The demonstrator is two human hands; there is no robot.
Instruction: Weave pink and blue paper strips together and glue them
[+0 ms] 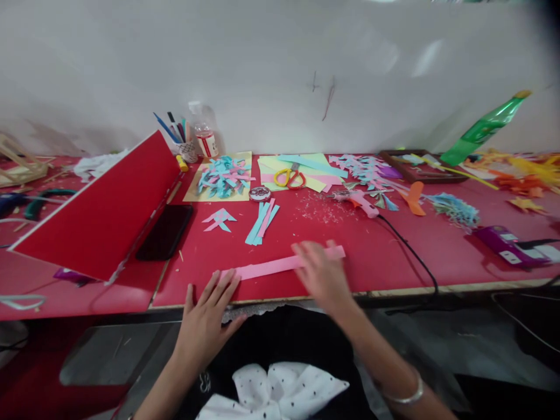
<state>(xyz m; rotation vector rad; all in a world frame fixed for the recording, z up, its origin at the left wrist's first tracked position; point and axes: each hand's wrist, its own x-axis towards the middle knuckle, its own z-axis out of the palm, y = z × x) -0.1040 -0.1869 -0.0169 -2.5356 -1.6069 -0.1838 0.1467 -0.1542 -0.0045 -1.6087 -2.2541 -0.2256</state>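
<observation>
A long pink paper strip (266,269) lies flat along the front of the red table. My left hand (213,309) rests on its left end with the fingers spread. Over the strip's right part is my right hand (321,274), slightly blurred, its fingers stretched out and apart. Beyond the strip lie several narrow blue and pink paper strips (261,223) and a folded pink and blue paper piece (220,219). A pile of blue and pink folded paper (225,178) sits on a tan sheet.
Yellow-and-red-handled scissors (290,177) lie on coloured paper sheets (321,166). A pink glue gun (359,201) trails a black cord over the front edge. On the left, a red board (100,216) leans up beside a black phone (165,233). A tilted green bottle (485,129) stands at right.
</observation>
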